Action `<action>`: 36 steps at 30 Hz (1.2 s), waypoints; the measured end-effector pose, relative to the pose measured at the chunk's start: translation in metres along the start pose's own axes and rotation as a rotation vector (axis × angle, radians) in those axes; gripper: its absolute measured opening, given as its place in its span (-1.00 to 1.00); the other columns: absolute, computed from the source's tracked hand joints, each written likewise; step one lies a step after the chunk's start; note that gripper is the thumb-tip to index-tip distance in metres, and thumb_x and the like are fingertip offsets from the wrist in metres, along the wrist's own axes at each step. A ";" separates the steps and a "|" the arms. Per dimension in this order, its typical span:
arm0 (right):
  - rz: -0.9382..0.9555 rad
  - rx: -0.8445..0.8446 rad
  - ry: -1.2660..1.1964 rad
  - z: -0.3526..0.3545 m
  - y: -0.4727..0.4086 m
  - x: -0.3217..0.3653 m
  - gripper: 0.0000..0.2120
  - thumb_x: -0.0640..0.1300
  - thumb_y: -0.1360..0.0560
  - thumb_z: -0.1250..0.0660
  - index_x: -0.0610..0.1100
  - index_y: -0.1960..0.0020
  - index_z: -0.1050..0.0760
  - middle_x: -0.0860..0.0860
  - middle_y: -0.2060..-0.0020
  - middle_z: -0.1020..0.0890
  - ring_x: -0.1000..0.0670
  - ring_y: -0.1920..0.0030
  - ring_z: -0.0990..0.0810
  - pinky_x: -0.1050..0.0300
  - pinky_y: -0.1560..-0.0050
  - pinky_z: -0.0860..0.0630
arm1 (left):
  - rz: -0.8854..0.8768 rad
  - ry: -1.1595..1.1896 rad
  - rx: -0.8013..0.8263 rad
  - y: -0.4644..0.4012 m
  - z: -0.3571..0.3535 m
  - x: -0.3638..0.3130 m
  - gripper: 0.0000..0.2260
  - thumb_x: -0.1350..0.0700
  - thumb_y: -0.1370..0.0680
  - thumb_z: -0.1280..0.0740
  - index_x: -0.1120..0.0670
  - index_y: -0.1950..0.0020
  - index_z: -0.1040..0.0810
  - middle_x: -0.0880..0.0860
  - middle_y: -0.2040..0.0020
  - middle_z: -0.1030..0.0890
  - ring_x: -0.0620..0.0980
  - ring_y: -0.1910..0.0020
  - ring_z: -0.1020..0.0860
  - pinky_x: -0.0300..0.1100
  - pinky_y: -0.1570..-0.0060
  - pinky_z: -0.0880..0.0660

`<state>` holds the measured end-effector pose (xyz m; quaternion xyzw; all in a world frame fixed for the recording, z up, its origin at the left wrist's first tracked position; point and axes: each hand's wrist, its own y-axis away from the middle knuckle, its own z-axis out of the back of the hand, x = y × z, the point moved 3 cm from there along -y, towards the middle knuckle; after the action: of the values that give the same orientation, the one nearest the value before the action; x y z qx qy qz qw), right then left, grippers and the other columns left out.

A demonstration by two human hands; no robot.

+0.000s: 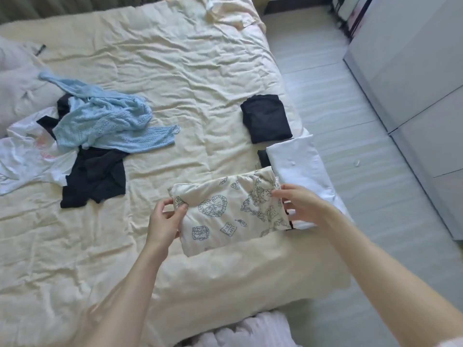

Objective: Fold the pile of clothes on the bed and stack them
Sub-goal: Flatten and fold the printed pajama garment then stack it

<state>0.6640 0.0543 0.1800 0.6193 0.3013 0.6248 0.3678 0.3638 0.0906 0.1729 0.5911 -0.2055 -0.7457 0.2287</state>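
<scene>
A folded cream garment with dark line drawings (225, 214) lies near the bed's right edge. My left hand (164, 220) grips its left end, thumb on top. My right hand (299, 205) holds its right end, fingers curled over the edge. Behind it lies a folded white garment (298, 161) on something black, and further back a folded black garment (265, 118). At the left is the unfolded pile: a light blue knit (107, 121), a black garment (96, 175) and a white printed shirt (27, 156).
The cream bedspread (162, 71) is wrinkled, with a wide bare stretch in the middle. A pillow (17, 78) lies at the far left. To the right are the grey floor (350, 136) and a white cabinet (413, 71).
</scene>
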 end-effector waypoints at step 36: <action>-0.171 -0.097 -1.264 0.089 -0.237 0.102 -0.69 -0.24 -0.60 -0.21 -0.21 -0.34 -0.39 -0.16 0.01 -0.59 -0.09 0.12 -0.61 -0.02 0.28 -0.53 | -0.734 -1.131 0.195 -0.345 -0.407 -0.241 -0.73 -0.03 -0.53 -0.31 -0.10 -0.22 -0.53 0.07 -0.25 -0.53 0.09 -0.26 -0.45 -0.05 -0.12 -0.37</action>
<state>0.7772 0.2622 0.0443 0.8247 0.0461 0.1204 0.5506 0.7740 0.4961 0.0757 0.1598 -0.1460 -0.9473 -0.2362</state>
